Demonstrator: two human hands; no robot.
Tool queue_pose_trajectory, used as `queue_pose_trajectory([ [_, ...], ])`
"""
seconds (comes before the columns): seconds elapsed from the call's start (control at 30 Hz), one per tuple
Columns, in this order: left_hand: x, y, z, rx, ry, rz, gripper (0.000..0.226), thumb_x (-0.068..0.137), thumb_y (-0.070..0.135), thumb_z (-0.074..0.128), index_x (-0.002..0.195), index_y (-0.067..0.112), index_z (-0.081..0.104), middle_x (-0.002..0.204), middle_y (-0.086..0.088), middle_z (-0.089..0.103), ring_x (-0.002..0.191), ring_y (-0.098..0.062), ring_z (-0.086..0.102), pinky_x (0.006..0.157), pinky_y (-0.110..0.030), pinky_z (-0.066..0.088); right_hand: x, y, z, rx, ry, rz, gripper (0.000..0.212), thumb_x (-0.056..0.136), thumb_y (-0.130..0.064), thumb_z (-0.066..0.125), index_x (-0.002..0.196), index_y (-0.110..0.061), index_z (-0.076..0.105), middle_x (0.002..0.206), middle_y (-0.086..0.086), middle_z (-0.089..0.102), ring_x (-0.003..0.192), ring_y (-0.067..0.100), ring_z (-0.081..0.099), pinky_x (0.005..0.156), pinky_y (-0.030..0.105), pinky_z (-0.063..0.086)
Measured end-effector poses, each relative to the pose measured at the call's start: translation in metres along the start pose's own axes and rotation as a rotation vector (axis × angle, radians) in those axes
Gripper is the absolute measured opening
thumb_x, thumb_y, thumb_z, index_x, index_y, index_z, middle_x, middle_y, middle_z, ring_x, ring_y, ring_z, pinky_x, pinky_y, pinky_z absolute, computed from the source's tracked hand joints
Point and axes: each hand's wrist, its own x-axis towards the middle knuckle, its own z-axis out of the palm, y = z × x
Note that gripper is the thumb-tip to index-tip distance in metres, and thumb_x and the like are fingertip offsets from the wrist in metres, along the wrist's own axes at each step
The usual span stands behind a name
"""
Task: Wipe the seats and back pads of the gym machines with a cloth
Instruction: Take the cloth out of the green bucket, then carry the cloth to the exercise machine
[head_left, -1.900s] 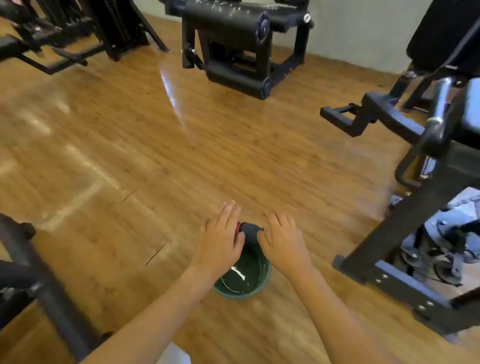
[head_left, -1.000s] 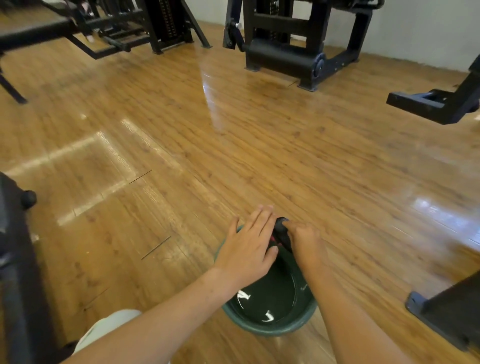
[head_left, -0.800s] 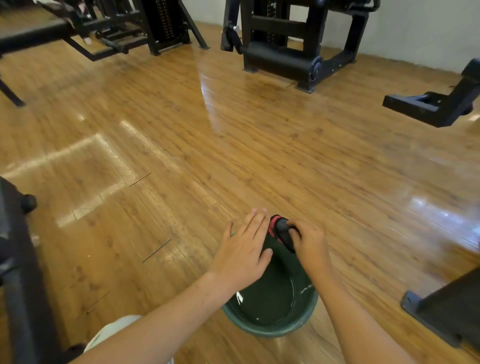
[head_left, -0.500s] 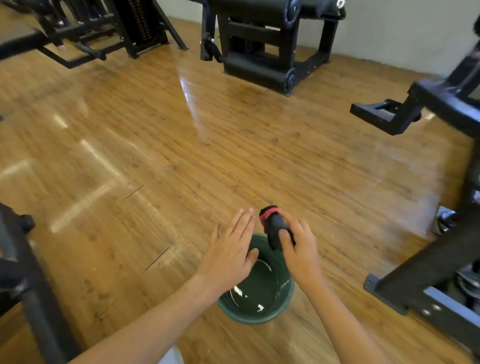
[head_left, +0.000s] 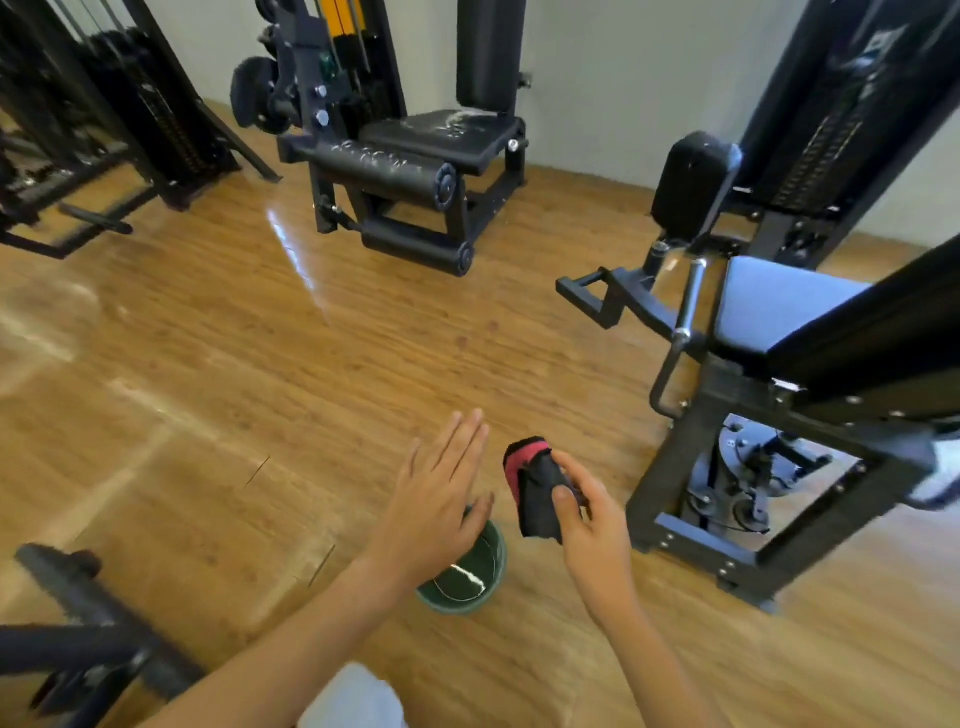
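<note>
Two hands, right hand (head_left: 589, 525) grip curled round cloth (head_left: 535, 486), left hand (head_left: 434, 499) flat, empty.

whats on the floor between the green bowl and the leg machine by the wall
Nothing: in the head view only bare wood floor runs from the bowl to the leg machine. The open left hand hangs above the near end.

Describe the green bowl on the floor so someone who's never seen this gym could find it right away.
Start at the black gym machine with the grey padded seat on the right, then look left along the wooden plank floor. The round dark green bowl sits there, below the open left hand. It is the only green, round container among black frames.
</note>
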Motion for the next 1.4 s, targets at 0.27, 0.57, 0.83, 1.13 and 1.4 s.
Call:
queue_pose_trajectory([
  [0.27, 0.082, -0.033, -0.061, 0.004, 0.007, 0.196, 0.079, 0.095, 0.043, 0.049, 0.163, 0.014, 0.021, 0.173, -0.002, 0.008, 0.159, -0.019, 0.008, 0.117, -0.054, 0.034, 0.025, -0.094, 0.002, 0.039, 0.278, 0.061, 0.037, 0.1, -0.018, 0.053, 0.12, -0.047, 0.059, 0.109, -0.019, 0.066, 0.098, 0.008, 0.064, 0.086, 0.04, 0.056],
  [0.57, 0.174, -0.029, -0.09, -0.022, 0.008, 0.577, 0.082, 0.089, 0.042, 0.054, 0.162, 0.016, 0.026, 0.172, -0.002, 0.016, 0.158, -0.021, 0.014, 0.115, -0.055, 0.035, 0.031, -0.142, 0.023, 0.157, 0.723, 0.073, 0.041, 0.098, -0.009, 0.055, 0.114, -0.046, 0.061, 0.098, -0.017, 0.068, 0.095, 0.014, 0.065, 0.08, 0.036, 0.056],
  [0.83, 0.161, 0.13, -0.097, -0.081, -0.026, 0.873, 0.089, 0.092, 0.036, 0.06, 0.164, 0.02, 0.01, 0.173, 0.001, -0.001, 0.159, -0.018, -0.006, 0.12, -0.056, 0.017, -0.06, -0.126, -0.09, 0.093, 0.981, 0.028, 0.042, 0.099, -0.014, 0.052, 0.13, -0.041, 0.057, 0.122, -0.007, 0.063, 0.115, 0.013, 0.059, 0.094, 0.046, 0.053],
  [1.13, 0.085, 0.379, -0.088, -0.141, 0.024, 0.944, 0.088, 0.095, 0.034, 0.06, 0.164, 0.022, 0.008, 0.173, 0.002, 0.003, 0.158, -0.016, -0.006, 0.119, -0.059, 0.02, -0.233, -0.1, -0.296, -0.29, 1.019, -0.056, 0.049, 0.1, -0.012, 0.05, 0.134, -0.046, 0.044, 0.121, -0.015, 0.055, 0.111, -0.01, 0.05, 0.085, 0.003, 0.041],
  [1.4, 0.068, 0.547, -0.067, -0.078, 0.055, 0.933, 0.083, 0.093, 0.043, 0.049, 0.164, 0.017, 0.015, 0.173, 0.001, 0.0, 0.158, -0.019, -0.003, 0.117, -0.058, 0.013, -0.296, -0.063, -0.462, -0.386, 1.08, -0.064, 0.052, 0.098, -0.012, 0.052, 0.136, -0.046, 0.041, 0.107, -0.009, 0.055, 0.103, 0.004, 0.051, 0.082, 0.014, 0.04],
])
